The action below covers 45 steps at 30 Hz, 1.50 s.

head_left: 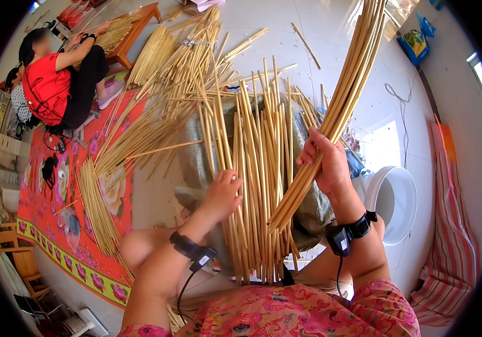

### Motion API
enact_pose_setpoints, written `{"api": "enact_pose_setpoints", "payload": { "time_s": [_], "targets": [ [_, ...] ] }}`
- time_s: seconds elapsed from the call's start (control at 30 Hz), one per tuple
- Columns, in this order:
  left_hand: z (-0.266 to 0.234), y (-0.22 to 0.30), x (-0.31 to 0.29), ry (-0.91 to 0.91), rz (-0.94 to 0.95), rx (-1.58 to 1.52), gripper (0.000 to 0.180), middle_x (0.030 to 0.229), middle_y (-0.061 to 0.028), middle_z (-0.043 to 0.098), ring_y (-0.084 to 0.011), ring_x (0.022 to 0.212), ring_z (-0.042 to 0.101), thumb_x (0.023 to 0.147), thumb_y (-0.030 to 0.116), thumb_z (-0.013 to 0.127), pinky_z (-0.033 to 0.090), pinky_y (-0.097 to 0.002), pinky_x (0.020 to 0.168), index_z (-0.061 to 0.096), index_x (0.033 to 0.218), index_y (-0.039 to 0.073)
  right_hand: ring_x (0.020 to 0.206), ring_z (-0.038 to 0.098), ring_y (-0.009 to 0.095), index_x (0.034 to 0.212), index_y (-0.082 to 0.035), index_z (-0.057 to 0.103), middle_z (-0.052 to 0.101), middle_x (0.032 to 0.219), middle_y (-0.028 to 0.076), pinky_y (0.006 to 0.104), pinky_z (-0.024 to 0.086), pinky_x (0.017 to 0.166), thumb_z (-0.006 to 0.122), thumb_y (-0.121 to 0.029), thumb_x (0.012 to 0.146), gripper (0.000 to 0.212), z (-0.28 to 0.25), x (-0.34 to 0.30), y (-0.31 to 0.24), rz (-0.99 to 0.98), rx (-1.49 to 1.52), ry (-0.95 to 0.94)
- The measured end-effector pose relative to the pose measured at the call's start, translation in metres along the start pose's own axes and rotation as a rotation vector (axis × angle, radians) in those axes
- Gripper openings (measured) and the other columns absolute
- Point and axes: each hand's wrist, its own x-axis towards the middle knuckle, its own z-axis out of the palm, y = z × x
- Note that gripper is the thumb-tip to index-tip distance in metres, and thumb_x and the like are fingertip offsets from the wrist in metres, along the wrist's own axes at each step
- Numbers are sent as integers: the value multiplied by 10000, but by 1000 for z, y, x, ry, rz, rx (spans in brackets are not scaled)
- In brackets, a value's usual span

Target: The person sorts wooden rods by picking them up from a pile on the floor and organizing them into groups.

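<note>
My right hand [331, 165] is closed round a bundle of long, thin tan sticks [350, 78], which look like peeled wood or cane. The bundle slants from above my lap up to the far right. My left hand [222, 196] has its fingers curled over a few sticks at the left edge of a loose pile [258, 151]. That pile lies lengthwise in front of me, across a grey-green woven sack [193, 160], its near ends by my lap. Part of the sack is hidden under the sticks. Both wrists wear black straps with small boxes and cables.
Many more sticks [168, 112] spread over the floor at the left and far side. A red floral mat [55, 208] lies left, where another person [50, 84] sits handling sticks by a wooden table [131, 36]. A white bucket [395, 205] stands right, near striped cloth [449, 258].
</note>
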Motion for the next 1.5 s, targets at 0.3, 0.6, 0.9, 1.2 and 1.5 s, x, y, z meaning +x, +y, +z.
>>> {"api": "enact_pose_setpoints", "payload": {
  "time_s": [0.3, 0.6, 0.9, 1.2, 1.5],
  "targets": [
    [-4, -1, 7, 6, -121, 26, 484, 1305, -208, 349, -402, 1215, 369, 772, 178, 694, 411, -431, 971, 504, 1191, 27, 530, 415, 112, 832, -82, 474, 404, 625, -3, 306, 449, 578, 543, -196, 920, 160, 3, -2, -1, 24, 18, 5],
    [10, -17, 12, 35, -485, 80, 837, 1382, -388, 191, -503, 1267, 297, 798, 351, 670, 310, -508, 1043, 208, 1430, 55, 534, 425, 116, 862, -74, 475, 408, 635, -1, 304, 448, 578, 545, -182, 916, 139, 2, -1, 3, 57, 12, 3],
    [6, -4, 18, 5, -246, -158, 744, 1287, -231, 346, -399, 1179, 411, 814, 241, 651, 388, -446, 991, 246, 1400, 30, 539, 433, 112, 868, -80, 464, 418, 642, -1, 308, 460, 575, 547, -184, 915, 142, 0, 2, 6, 76, 32, -25],
    [25, -4, 10, -87, -468, -306, 905, 1272, -352, 314, -498, 1123, 443, 761, 216, 653, 424, -468, 958, 90, 1442, 17, 515, 450, 142, 816, -68, 465, 454, 616, 24, 317, 453, 559, 563, -150, 899, 152, 3, 3, 7, 115, 60, 7],
    [19, -31, 7, 62, -496, -334, 822, 1282, -348, 333, -493, 1058, 492, 773, 38, 508, 463, -477, 881, 65, 1461, 114, 519, 448, 144, 810, -68, 463, 453, 619, 26, 319, 452, 562, 563, -154, 899, 160, 2, 2, 8, 117, 62, 9]
  ]
}}
